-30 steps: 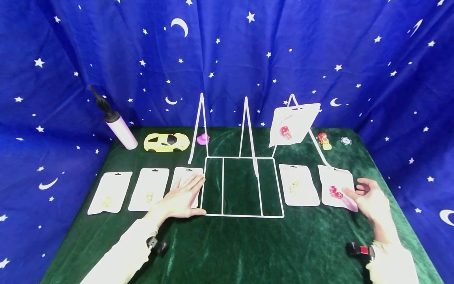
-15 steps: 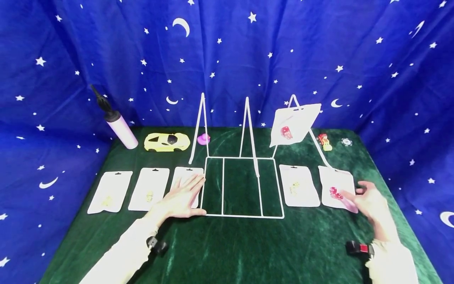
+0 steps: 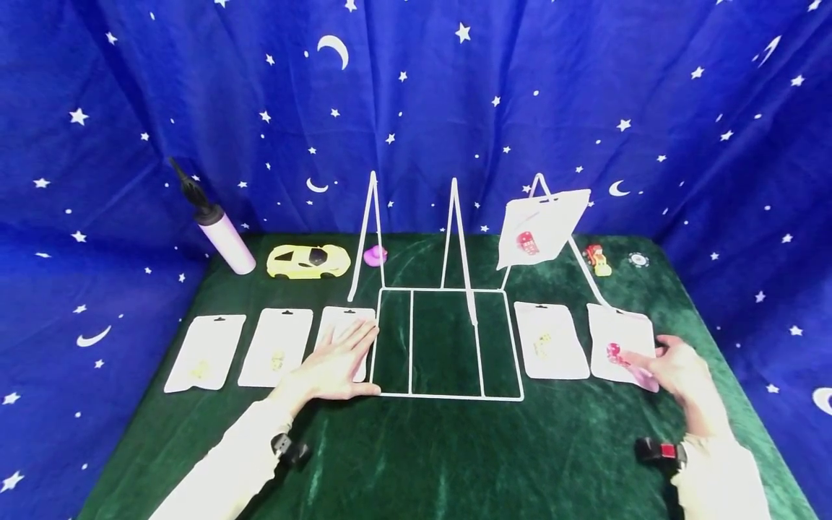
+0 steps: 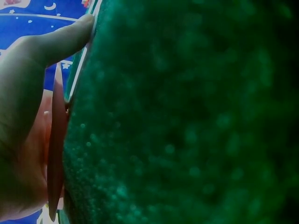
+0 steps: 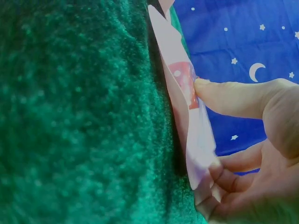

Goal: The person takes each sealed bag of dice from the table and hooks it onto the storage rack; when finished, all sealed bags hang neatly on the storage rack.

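While the left hand (image 3: 334,365) lies flat with straight fingers on a white plastic packet (image 3: 344,328) just left of the white wire display rack (image 3: 448,393), the right hand (image 3: 676,372) is busy at the far right packet, a white plastic pouch holding red dice (image 3: 620,347). In the right wrist view, the thumb presses on the red patch of that pouch (image 5: 184,93) and the curled fingers (image 5: 224,175) sit under its near corner, so it is pinched and its near edge is lifted off the green velvet tablecloth (image 3: 455,455). Its far end still rests on the cloth, touching the foot of the rack's slanted wire.

Over on the left wrist view, the left hand (image 4: 28,121) is pressed palm down against the cloth, thumb stretched out along the rack's edge, gripping nothing.

Between the rack and the dice pouch lies another white packet with yellowish contents (image 3: 549,339). Two more white packets (image 3: 208,354) (image 3: 278,347) lie in a row to the left of the left hand. Up on the rack's right upright hangs a white pouch with a red item (image 3: 539,227). Along the back edge stand a pink hand pump with a black nozzle (image 3: 217,227), a yellow toy sports car (image 3: 308,261), a small pink rubber duck (image 3: 375,256), a small red and yellow toy (image 3: 596,258) and a dark poker chip (image 3: 638,259). Behind it all hangs the blue star-and-moon curtain (image 3: 416,108).
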`<state>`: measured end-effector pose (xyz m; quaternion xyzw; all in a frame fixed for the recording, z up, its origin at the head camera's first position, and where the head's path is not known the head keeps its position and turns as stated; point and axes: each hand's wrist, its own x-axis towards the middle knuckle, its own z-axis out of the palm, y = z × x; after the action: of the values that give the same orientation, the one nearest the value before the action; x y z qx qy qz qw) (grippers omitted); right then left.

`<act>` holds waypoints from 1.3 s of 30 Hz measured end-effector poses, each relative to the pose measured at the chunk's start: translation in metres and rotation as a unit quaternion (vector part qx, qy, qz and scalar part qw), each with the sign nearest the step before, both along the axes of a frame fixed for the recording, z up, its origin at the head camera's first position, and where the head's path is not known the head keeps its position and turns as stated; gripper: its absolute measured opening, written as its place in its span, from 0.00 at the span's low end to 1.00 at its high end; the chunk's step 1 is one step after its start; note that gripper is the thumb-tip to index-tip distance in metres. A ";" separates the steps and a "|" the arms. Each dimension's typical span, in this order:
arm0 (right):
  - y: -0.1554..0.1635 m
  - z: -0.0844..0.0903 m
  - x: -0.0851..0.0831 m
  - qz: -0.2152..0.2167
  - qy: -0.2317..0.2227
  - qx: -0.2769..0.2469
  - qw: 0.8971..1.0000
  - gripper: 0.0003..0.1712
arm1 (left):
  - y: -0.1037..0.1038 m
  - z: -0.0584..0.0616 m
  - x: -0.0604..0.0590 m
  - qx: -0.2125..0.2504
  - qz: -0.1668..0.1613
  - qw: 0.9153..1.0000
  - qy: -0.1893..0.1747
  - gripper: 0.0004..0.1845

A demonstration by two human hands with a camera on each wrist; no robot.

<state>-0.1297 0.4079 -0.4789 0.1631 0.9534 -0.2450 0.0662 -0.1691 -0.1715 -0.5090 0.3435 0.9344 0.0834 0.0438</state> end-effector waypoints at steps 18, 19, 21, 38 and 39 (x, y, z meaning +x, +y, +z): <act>-0.010 -0.007 0.004 -0.023 0.033 -0.028 0.999 0.49 | -0.001 -0.002 0.001 -0.002 0.002 1.000 -0.008 0.55; -0.010 -0.007 0.004 -0.025 0.036 -0.029 0.999 0.49 | -0.001 -0.002 0.001 -0.004 0.003 1.000 -0.009 0.56; -0.011 -0.007 0.004 -0.028 0.041 -0.032 0.998 0.49 | -0.002 -0.002 0.001 -0.006 0.004 1.000 -0.012 0.56; -0.007 -0.012 0.008 -0.067 0.124 -0.060 0.988 0.28 | -0.001 -0.004 -0.001 0.000 0.003 1.000 -0.010 0.56; -0.007 -0.012 0.008 -0.071 0.126 -0.064 0.987 0.28 | -0.001 -0.003 -0.001 -0.001 0.004 1.000 -0.011 0.56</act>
<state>-0.1215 0.4008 -0.4912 0.1934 0.9225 -0.3282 -0.0617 -0.1703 -0.1725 -0.5125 0.3392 0.9352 0.0866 0.0537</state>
